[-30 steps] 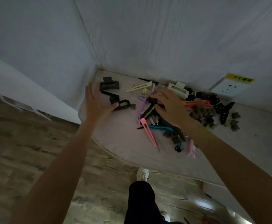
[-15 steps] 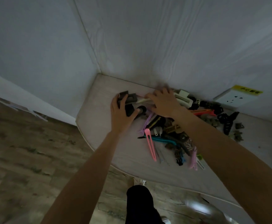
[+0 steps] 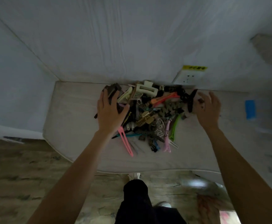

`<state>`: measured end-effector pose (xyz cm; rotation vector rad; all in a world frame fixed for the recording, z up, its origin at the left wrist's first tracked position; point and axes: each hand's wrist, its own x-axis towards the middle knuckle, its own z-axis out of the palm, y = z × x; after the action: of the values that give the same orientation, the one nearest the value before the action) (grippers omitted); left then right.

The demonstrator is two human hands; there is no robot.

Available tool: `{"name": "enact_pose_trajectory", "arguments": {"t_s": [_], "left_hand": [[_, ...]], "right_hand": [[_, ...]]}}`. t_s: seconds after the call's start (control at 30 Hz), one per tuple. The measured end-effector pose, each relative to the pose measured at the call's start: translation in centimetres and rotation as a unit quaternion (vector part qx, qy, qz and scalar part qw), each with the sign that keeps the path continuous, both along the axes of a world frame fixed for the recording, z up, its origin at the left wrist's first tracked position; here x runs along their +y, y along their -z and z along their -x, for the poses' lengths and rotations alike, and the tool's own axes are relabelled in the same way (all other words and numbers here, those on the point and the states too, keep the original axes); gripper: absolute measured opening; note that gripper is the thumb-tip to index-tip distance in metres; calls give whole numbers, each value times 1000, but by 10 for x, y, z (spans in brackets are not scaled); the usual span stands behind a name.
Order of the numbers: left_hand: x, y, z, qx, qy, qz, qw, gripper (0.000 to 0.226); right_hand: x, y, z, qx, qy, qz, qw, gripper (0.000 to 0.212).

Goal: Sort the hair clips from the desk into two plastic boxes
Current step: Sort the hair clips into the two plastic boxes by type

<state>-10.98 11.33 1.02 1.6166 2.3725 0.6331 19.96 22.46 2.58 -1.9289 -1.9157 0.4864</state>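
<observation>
Both hands are spread flat with nothing gripped: left hand (image 3: 109, 113) and right hand (image 3: 207, 109) press either side of the hair clips (image 3: 149, 117), piled on the counter (image 3: 70, 113) against the wall.

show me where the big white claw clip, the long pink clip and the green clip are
white claw clip (image 3: 145, 92), head view, on its flat top bar.
long pink clip (image 3: 125, 141), head view, mid-length of its prongs.
green clip (image 3: 174, 126), head view, middle of its body.

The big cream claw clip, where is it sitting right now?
In the head view the cream claw clip lies at the far edge of the clip pile, against the wall, left of the wall socket and beyond the left hand.
</observation>
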Motion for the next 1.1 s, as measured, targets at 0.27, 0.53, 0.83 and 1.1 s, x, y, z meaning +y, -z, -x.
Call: {"name": "enact_pose_trajectory", "arguments": {"t_s": [0.27, 0.53, 0.83, 1.1], "left_hand": [[-8, 2, -12, -73, 3, -5, 997, 61], [-1, -28, -38, -72, 220, 13, 973, 61], [10, -29, -52, 36, 368, 159, 915, 67], [10, -29, -47, -103, 300, 132, 939, 29]], "right_hand": [[-14, 36, 22, 72, -17, 139, 988, 80], [-48, 1, 29, 18, -94, 72, 993, 64], [-15, -3, 50, -195, -327, 25, 924, 48], [-21, -28, 40, -5, -233, -27, 972, 38]]}}
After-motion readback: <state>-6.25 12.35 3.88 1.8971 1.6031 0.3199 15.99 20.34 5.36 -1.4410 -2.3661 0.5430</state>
